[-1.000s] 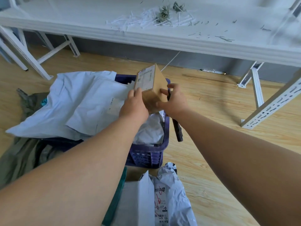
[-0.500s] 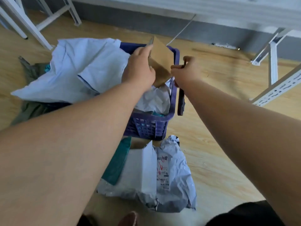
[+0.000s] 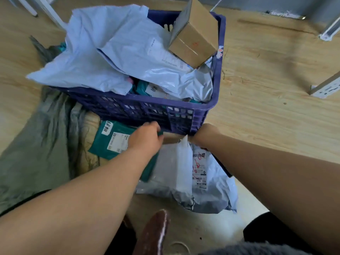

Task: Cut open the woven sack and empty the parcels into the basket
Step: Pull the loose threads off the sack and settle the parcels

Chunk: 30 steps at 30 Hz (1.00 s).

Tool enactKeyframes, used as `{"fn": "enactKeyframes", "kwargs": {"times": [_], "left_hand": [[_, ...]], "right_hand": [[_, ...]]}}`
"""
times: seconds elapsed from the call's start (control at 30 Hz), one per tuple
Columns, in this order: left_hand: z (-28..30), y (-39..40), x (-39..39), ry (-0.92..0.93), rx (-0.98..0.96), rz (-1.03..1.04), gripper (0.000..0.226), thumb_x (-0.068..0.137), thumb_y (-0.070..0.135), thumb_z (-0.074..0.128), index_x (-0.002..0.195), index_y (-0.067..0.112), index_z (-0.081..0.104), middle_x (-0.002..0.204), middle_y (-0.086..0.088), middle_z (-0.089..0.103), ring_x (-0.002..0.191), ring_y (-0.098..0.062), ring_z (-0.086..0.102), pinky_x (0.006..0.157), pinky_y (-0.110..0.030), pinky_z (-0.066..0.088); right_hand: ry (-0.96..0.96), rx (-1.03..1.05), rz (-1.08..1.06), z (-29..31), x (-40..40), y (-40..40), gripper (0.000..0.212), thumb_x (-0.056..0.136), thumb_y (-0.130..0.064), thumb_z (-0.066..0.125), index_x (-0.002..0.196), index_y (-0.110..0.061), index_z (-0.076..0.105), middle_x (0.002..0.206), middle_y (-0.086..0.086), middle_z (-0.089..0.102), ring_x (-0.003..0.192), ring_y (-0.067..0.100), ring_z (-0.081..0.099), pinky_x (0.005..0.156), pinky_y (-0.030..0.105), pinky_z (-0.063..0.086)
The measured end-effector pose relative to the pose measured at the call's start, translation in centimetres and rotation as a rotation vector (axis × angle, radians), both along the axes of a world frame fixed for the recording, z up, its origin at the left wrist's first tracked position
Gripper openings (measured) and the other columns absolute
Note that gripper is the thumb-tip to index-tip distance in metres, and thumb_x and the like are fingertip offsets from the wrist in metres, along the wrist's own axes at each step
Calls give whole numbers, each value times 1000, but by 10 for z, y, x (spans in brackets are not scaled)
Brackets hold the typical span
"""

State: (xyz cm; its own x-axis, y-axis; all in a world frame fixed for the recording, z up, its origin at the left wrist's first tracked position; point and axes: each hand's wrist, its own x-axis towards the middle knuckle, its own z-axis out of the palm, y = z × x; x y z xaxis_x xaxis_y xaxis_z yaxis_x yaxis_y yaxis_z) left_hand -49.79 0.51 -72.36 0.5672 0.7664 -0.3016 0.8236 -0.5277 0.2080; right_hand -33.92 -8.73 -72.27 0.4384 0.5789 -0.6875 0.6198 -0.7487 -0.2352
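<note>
The purple basket (image 3: 217, 85) stands on the floor, heaped with pale blue mailers (image 3: 110, 52), and a cardboard box (image 3: 193, 39) lies tilted at its far right corner. Against the basket's near wall lies a brown cardboard parcel (image 3: 172, 138). My left hand (image 3: 145, 139) curls its fingers round that parcel's left end. My right hand (image 3: 204, 134) is at its right end, fingers hidden behind a white mailer (image 3: 182, 166). It holds a dark tool (image 3: 223, 167) that runs back under my forearm. A teal parcel (image 3: 112, 142) lies beside the crumpled green woven sack (image 3: 36, 144).
A grey mailer with a label (image 3: 211, 192) lies on the wooden floor in front of me. My slippered foot (image 3: 156, 234) is at the bottom. White metal frame legs (image 3: 325, 87) stand at the right, another (image 3: 49, 11) at the top left.
Both hands let go of the cardboard box, which now rests on the basket's pile. They dropped down to the parcels lying in front of the basket. My view tilted down.
</note>
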Motion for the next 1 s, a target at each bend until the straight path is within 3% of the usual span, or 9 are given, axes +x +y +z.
{"fn": "enactKeyframes", "kwargs": {"times": [0.1, 0.2, 0.3, 0.5, 0.57, 0.67, 0.8, 0.9, 1.0], "left_hand": [[-8, 13, -15, 188, -159, 242, 73, 79, 46, 71, 137, 20, 37, 138, -11, 36, 126, -32, 40, 97, -43, 43], [-21, 7, -26, 234, -340, 512, 95, 78, 49, 72, 148, 15, 17, 146, -13, 25, 131, -34, 37, 103, -39, 39], [-22, 17, -38, 198, -465, 662, 86, 87, 38, 66, 148, 8, 14, 148, -17, 28, 131, -33, 39, 103, -36, 39], [-23, 28, -71, -34, -847, 713, 40, 95, 29, 55, 130, 9, 49, 130, -15, 56, 114, -30, 56, 97, -40, 46], [-23, 29, -76, -65, -876, 727, 35, 97, 28, 53, 126, 11, 51, 129, -14, 57, 104, -25, 57, 91, -37, 46], [-15, 33, -83, -222, -1097, 862, 23, 97, 36, 53, 114, 20, 55, 132, -2, 55, 93, -17, 60, 70, -28, 54], [-10, 43, -93, -408, -1251, 1099, 45, 94, 53, 46, 126, 22, 50, 122, -1, 53, 113, -30, 56, 89, -41, 44], [-13, 55, -110, -459, -973, 1448, 60, 99, 52, 36, 139, 7, 41, 133, -16, 50, 111, -31, 50, 96, -47, 40], [-8, 69, -122, -632, -1126, 1726, 80, 90, 70, 31, 141, 9, 41, 140, -22, 47, 121, -39, 51, 103, -62, 34]], "right_hand": [[-65, 143, 1, 4, -33, 15, 9, 90, -12, 51, 95, -7, 56, 87, 10, 54, 94, 31, 59, 68, 32, 39], [-62, 298, 49, 6, -64, 34, 35, 91, -23, 57, 123, -11, 50, 111, 12, 61, 102, 33, 61, 68, 35, 43], [50, 187, 190, -1, -81, 54, 57, 90, -22, 60, 139, -11, 34, 112, 15, 61, 99, 33, 61, 66, 37, 48], [170, -25, 62, -24, -94, 81, 94, 85, -19, 67, 150, -6, 0, 116, 15, 66, 106, 29, 63, 87, 41, 55], [186, -44, 40, -30, -96, 88, 80, 85, -19, 69, 145, -1, 19, 110, 13, 68, 102, 26, 65, 86, 36, 55], [236, -17, 44, -25, -104, 101, 26, 84, -31, 68, 93, -7, 62, 74, 3, 66, 66, 15, 62, 54, 18, 50], [133, -15, 191, -17, -122, 113, 42, 84, -51, 61, 76, -11, 56, 74, 1, 62, 74, 18, 60, 67, 25, 50], [155, 301, 144, -5, -134, 118, 21, 87, -37, 60, 84, -17, 58, 81, 3, 62, 79, 24, 62, 68, 32, 53], [327, 574, 118, 17, -142, 127, 16, 88, -32, 61, 82, -18, 59, 72, -5, 59, 70, 18, 59, 57, 28, 45]]}}
